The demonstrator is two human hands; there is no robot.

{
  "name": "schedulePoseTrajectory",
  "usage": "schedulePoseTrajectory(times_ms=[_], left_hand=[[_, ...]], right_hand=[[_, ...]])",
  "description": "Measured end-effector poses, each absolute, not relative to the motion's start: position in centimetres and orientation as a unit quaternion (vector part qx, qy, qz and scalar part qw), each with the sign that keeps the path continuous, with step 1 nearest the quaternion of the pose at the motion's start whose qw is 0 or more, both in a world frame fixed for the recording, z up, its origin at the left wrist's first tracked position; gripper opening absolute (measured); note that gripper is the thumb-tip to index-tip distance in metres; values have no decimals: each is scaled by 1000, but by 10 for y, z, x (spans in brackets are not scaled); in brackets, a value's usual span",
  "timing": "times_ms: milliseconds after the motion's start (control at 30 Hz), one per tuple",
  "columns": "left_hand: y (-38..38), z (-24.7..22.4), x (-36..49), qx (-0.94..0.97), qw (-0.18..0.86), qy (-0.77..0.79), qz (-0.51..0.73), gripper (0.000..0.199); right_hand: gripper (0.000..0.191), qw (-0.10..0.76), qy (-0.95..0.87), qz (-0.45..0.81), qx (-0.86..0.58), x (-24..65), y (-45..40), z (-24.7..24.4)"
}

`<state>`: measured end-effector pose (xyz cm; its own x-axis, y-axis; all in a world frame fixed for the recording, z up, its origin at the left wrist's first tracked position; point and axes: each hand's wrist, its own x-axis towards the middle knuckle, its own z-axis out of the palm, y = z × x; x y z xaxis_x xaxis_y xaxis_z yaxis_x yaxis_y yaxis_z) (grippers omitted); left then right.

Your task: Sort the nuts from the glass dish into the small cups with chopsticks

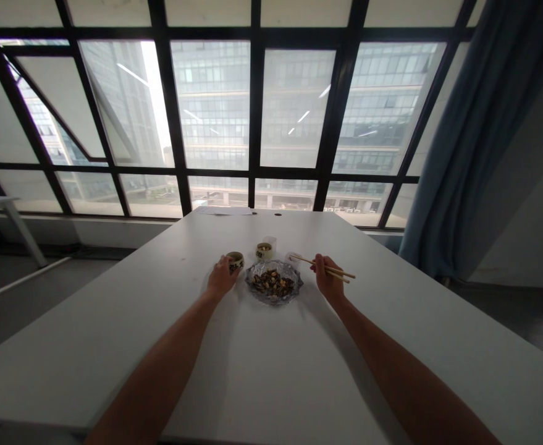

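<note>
Left grip (223, 275) holds a cup (236, 258) with dark, illegibly small characters (236, 267)

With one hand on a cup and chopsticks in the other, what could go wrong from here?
First, the bowl holds many small, loose bits, so the chopsticks in the right hand might drop or scatter some. Second, the left hand is on the small cup close beside the bowl; a careless nudge could knock the two together. Third, the other cup, holding pale pieces, stands just behind the bowl and might get bumped and spill.
</note>
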<state>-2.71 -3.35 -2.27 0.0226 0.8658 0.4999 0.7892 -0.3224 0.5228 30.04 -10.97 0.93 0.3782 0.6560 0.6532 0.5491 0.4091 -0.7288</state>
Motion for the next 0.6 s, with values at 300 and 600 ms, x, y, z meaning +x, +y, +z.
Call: schedulePoseTrajectory(times_ms=[300, 600], left_hand=[[-35, -23, -27, 707, 53, 579, 401, 36], [-39, -17, -18, 693, -3, 572, 439, 36]], right_hand=[[62, 590, -614, 85, -517, 293, -106, 10], [67, 624, -604, 119, -481, 274, -130, 29]])
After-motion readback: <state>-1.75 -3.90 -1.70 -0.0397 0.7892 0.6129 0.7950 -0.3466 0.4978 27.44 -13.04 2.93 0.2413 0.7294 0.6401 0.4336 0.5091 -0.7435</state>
